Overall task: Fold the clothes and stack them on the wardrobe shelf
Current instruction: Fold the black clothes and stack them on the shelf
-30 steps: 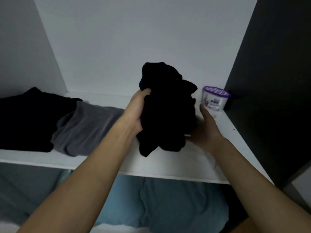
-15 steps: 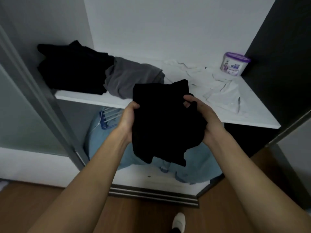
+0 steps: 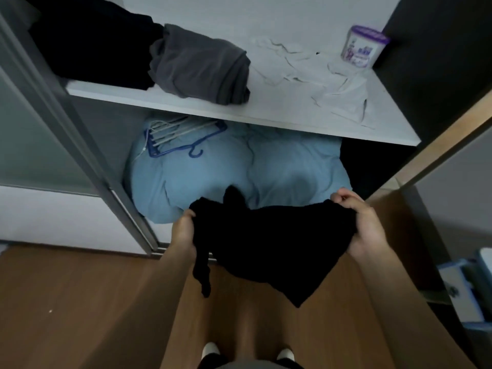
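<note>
We hold a black cloth point(image 3: 269, 241) out in front of us, low down, over the wood floor point(image 3: 80, 302) and well away from the wardrobe shelf point(image 3: 266, 113). Our left hand point(image 3: 183, 235) is pinched shut on its left edge, and our right hand point(image 3: 364, 227) is closed tight on its right edge. The cloth hangs loose between them with one corner pointing down. It is not folded yet.

On the shelf, things look only partly done. A black pile point(image 3: 101, 43) sits at the left end, and a gray cloth point(image 3: 202, 67) lies rolled up just beside it, touching it. Some white cloth point(image 3: 319, 81) lies spread out and wrinkled near the right end, not folded. A small purple tub point(image 3: 363, 49) stands in the back right corner.

So we think most of the job is left. We need to fold the black cloth, put it up on the shelf, and fold the white cloth too.
</note>
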{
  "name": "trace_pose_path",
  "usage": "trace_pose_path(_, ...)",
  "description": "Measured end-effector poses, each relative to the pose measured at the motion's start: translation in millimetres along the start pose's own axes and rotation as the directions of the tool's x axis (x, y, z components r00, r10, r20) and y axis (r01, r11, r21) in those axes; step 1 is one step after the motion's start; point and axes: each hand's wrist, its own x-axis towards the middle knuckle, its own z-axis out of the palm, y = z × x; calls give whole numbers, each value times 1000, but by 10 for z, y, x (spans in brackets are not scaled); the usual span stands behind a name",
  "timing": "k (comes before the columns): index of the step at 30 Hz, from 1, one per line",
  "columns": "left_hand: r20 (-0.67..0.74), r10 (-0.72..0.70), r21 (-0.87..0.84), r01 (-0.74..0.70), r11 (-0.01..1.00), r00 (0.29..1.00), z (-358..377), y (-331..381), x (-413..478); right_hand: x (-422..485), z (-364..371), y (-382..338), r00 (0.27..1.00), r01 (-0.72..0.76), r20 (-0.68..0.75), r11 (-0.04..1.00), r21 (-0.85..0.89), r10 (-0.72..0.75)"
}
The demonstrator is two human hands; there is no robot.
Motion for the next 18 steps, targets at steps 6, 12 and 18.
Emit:
trace_pose_path(6,128,-2,84,-9,996,992,382,-281,-87,-153,-612,-205,996,30,-89,986,162,-16)
trace_pose_path(12,187,133,376,-196,906,973,889,-493,-125,-243,-983,-535,987,154,-62,985,73,-150)
trace_pose_path(18,367,-45,430,-127,894,929,1107,-723,-254,-293,-884,-649,978,154,96,955,255,-183)
